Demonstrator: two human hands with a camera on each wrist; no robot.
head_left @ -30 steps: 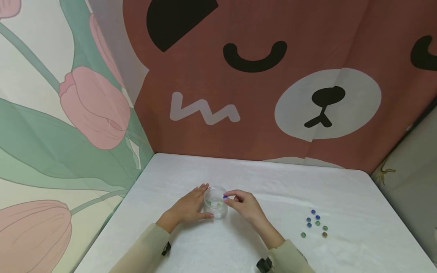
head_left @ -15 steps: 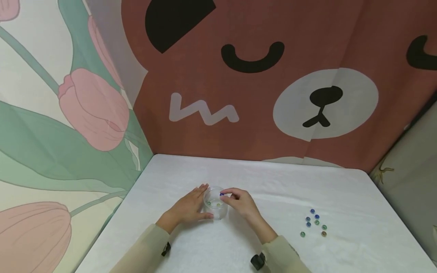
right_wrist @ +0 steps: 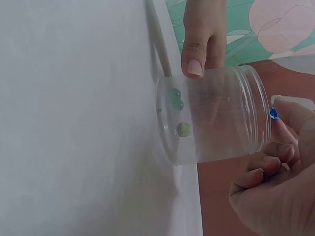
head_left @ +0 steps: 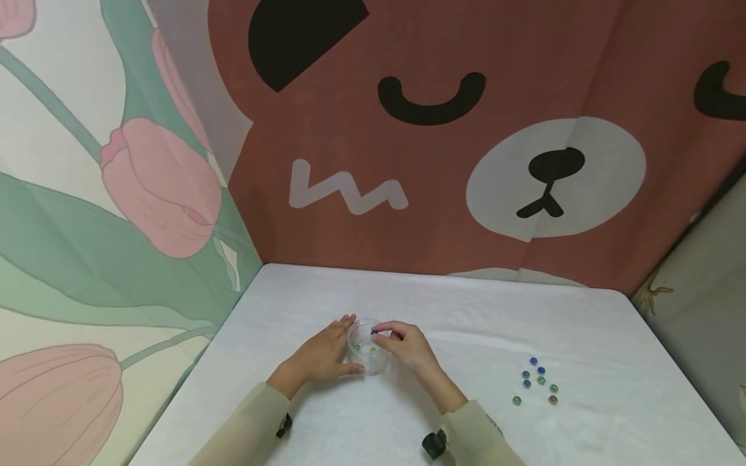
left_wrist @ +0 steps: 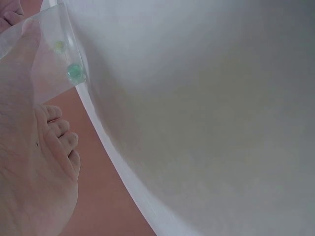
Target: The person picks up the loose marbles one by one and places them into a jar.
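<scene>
A clear plastic jar [head_left: 376, 367] stands upright on the white table. My left hand [head_left: 319, 355] holds its left side, thumb at the front and fingers toward the back. Inside, on the bottom, lie a yellowish-green marble [right_wrist: 183, 129] and a green marble [left_wrist: 75, 72]. Between thumb and index finger, my right hand [head_left: 412, 349] pinches a blue marble [right_wrist: 273, 113] at the jar's open mouth. In the right wrist view the blue marble sits just outside or level with the rim; the other right fingers are curled.
Several loose marbles in blue, green and brown lie on the right of the table, among them a green marble [head_left: 517, 400] and a brown marble [head_left: 553, 400]. The white tablecloth [head_left: 466, 310] shows slight creases. A printed bear backdrop [head_left: 350, 239] rises behind the table.
My right hand has moved a little left, bringing the blue marble from the jar's right rim over its mouth. The left hand and the jar have stayed put.
</scene>
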